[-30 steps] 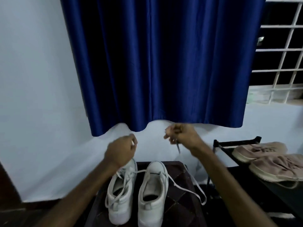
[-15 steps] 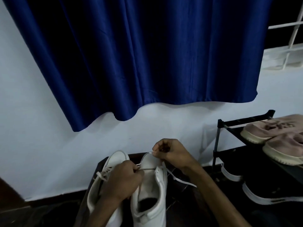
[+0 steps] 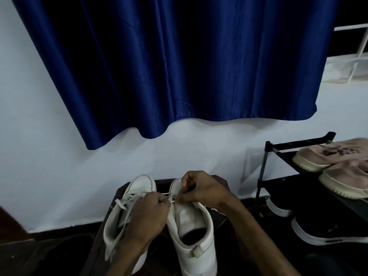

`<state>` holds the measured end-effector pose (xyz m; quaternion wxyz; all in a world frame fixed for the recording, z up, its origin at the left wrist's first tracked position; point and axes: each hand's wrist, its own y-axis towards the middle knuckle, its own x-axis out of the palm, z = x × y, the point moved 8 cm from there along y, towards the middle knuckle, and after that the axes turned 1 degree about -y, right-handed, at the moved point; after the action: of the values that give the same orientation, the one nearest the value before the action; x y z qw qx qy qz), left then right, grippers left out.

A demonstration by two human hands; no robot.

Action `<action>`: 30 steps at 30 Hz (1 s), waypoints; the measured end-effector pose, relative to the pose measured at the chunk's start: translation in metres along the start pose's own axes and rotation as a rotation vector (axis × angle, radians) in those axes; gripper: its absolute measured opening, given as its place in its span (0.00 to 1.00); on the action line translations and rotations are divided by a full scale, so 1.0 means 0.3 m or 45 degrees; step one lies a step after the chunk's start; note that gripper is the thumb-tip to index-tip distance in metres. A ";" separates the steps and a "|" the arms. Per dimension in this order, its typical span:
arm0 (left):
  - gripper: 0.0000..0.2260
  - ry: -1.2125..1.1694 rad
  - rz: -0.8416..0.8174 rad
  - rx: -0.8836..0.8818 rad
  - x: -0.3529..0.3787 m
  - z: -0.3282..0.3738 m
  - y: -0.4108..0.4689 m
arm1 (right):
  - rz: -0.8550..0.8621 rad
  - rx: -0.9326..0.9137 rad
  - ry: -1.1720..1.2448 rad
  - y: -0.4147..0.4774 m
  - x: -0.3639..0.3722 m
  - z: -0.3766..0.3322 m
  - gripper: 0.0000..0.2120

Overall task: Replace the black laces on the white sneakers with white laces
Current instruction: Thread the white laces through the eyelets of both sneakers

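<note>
Head cam, action sits at lower centre of frame.

Far left is plain wall (image 3: 29, 136). A blue curtain (image 3: 179, 66) fills the top.

Left sneaker (image 3: 140, 186) stands on a dark stool top (image 3: 220, 221), toe toward the wall. It's already strung in white, with a loose end flopping off its left side.

My left forearm comes up from the bottom edge and crosses over that shoe. Left hand (image 3: 148, 218) has its back to the camera, knuckles up and all fingers curled in tight. The tips are at the gap between the two shoes, pinching the white lace (image 3: 168, 194). I can't see the fingertips themselves, the knuckles hide them.

The lace runs as a short taut span between my two hands, over the front of the right sneaker (image 3: 191, 232). That shoe touches the left one, heel toward me, mouth open.

Right forearm enters from lower right, angled up-left. Right hand (image 3: 203, 189) hovers over the toe end of the right sneaker, wrist bent and fingers curled. Thumb and forefinger are clamped on the same lace. A slack strand trails out under the wrist to the right.

Right side has a black shoe rack (image 3: 263, 172). Pink shoes (image 3: 328, 154) sit on its top shelf, and dark shoes (image 3: 318, 226) with white soles sit below.
</note>
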<state>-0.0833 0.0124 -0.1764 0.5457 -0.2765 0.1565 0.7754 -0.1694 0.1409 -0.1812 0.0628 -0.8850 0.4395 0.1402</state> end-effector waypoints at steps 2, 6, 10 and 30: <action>0.08 0.001 0.006 -0.001 0.002 0.001 -0.001 | -0.014 0.014 0.047 0.001 0.010 0.009 0.18; 0.09 -0.019 -0.004 0.003 0.010 -0.021 0.016 | 0.061 0.012 -0.065 0.010 0.007 0.011 0.19; 0.08 -0.254 -0.053 -0.068 0.047 -0.064 0.012 | 0.101 0.012 -0.145 0.008 -0.016 0.008 0.19; 0.04 -0.218 0.380 0.288 0.078 0.003 -0.045 | 0.167 0.208 -0.072 -0.125 -0.034 -0.003 0.26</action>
<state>-0.0768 0.0356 -0.1889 0.4636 -0.1203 0.2347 0.8459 -0.1453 0.1712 -0.1776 0.1377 -0.8419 0.5047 0.1326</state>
